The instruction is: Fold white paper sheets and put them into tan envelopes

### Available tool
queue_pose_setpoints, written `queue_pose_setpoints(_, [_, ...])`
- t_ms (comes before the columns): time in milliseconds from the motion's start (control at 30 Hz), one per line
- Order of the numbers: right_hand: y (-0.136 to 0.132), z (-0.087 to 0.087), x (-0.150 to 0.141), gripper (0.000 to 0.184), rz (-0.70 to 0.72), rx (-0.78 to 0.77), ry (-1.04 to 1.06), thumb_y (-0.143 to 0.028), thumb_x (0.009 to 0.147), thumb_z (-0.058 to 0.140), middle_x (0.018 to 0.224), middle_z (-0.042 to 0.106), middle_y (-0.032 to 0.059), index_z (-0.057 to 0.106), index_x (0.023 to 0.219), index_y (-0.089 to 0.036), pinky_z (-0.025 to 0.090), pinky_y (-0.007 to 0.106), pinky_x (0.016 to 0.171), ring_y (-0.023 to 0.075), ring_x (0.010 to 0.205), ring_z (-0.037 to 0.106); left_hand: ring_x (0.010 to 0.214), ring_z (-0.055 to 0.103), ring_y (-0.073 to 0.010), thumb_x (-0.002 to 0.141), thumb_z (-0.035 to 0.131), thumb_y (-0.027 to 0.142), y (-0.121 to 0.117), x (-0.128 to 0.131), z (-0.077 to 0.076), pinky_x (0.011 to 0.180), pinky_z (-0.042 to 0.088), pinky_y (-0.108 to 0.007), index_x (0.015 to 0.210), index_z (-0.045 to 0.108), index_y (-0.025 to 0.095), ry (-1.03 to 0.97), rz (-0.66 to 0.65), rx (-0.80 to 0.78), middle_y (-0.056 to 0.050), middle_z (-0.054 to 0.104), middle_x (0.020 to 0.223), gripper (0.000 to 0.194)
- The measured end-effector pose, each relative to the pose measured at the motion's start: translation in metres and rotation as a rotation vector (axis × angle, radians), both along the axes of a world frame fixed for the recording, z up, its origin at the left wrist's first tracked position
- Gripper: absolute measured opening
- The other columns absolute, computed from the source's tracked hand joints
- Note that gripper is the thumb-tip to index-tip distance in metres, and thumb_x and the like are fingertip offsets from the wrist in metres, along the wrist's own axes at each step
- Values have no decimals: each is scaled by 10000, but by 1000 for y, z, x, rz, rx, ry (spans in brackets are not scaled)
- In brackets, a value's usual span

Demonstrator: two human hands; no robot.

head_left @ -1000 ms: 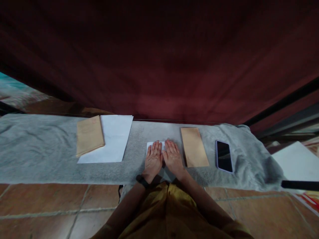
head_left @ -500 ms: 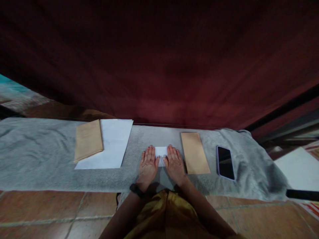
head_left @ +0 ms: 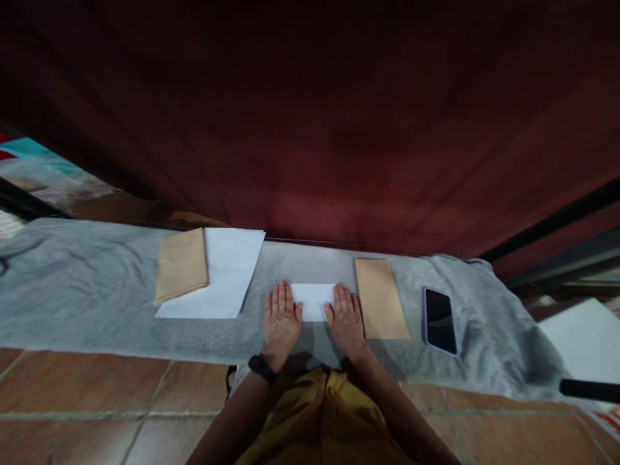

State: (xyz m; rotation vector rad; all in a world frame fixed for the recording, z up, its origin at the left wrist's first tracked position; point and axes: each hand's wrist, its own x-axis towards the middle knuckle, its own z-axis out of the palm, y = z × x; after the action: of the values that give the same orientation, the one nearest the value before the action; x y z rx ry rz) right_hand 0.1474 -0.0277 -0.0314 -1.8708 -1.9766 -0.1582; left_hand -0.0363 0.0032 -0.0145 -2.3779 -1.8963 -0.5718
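Observation:
A small white folded paper lies on the grey cloth in front of me. My left hand rests flat on its left end, fingers stretched out and thumb pointing inward. Flat on the right end lies my right hand, its fingers also extended. The paper's middle shows between the two thumbs, while both ends are hidden under my palms. Just to the right of my right hand is a brown envelope.
On the left, a stack of brown envelopes overlaps larger white sheets. A phone with a dark screen lies at the right. Behind the cloth hangs a dark red curtain. A white board-like sheet is at far right.
My hands were side by side over the paper; they have slid apart, left hand leftward and right hand slightly rightward, uncovering the paper's middle. The view has shifted slightly.

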Motion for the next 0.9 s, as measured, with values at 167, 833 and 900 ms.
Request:
queue_pose_setpoints(167, [-2, 4, 2, 546, 29, -29, -12, -304, 1081, 335, 1575, 433, 230, 360, 1567, -56, 310, 541, 1188, 306, 1471, 393, 1545, 275, -262, 1043, 367, 313, -20, 21, 5, 1256, 266, -497, 1604, 306, 182, 26, -281, -51, -94, 339, 1652, 579])
queue_pose_setpoints(833, [-27, 3, -1, 557, 164, -80, -36, -341, 1099, 268, 1605, 404, 177, 347, 1577, -67, 260, 500, 1224, 272, 1516, 323, 1553, 254, -241, 1009, 369, 243, -31, 30, 2, 1277, 172, -486, 1586, 332, 141, 83, -418, -138, -105, 349, 1650, 588])
queue_pose_setpoints(900, [-28, 4, 0, 562, 152, -79, -45, -350, 1099, 275, 1605, 406, 174, 348, 1576, -63, 255, 498, 1225, 276, 1514, 323, 1554, 252, -244, 1018, 366, 267, -31, 29, 3, 1279, 166, -483, 1585, 331, 135, 75, -427, -148, -103, 346, 1652, 583])
